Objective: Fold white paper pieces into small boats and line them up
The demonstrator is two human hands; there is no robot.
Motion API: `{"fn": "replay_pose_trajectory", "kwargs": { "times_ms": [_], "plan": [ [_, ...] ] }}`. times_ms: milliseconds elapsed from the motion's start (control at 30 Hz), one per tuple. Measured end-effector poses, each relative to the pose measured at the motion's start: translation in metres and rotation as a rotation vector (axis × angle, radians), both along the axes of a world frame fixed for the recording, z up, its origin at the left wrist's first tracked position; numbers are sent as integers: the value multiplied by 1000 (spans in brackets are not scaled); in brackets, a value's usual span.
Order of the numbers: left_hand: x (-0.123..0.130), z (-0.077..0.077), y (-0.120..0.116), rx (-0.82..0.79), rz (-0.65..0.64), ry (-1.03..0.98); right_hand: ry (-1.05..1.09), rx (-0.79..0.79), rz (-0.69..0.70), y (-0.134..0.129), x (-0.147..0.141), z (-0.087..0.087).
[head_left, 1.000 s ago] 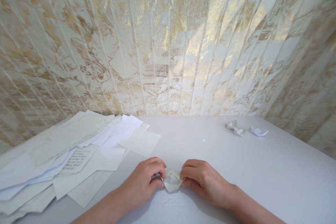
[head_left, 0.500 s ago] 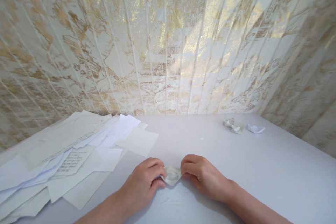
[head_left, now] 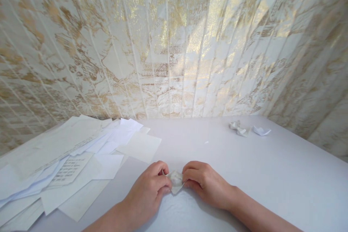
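A small folded piece of paper (head_left: 176,181), pale and pointed at its lower edge, is held between both hands near the front middle of the table. My left hand (head_left: 148,188) pinches its left side with thumb and fingers. On the right side, my right hand (head_left: 205,183) grips the paper with bent fingers, its thumb mostly hidden behind them. The ends of the paper are covered by the fingertips.
Loose sheets of paper (head_left: 81,174) lie in a spread pile on the left of the white table (head_left: 272,174). Crumpled paper (head_left: 239,129) and a folded white paper (head_left: 261,131) lie at the back right. A tiny scrap (head_left: 206,142) lies mid-table. A patterned curtain (head_left: 168,43) hangs behind.
The two hands are slightly closer together, and the paper between them looks narrower and more raised in the middle. The whole view has shifted a little.
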State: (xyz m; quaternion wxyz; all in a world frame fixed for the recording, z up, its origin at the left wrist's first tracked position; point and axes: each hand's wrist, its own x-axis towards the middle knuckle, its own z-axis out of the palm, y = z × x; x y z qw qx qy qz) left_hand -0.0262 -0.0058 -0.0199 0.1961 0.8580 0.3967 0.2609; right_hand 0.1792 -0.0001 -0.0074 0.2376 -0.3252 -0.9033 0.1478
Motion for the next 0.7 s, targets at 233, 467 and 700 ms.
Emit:
{"fn": "replay_pose_trajectory", "kwargs": {
  "times_ms": [233,467,700],
  "plan": [
    [-2,-2,1,23,21,2,-22,20,-5,3,3,-2],
    [-1,-4,3,170,27,118,-52,33,-6,4,3,-3],
    [0,3,0,109,48,128,-72,74,-43,4,4,1]
  ]
}}
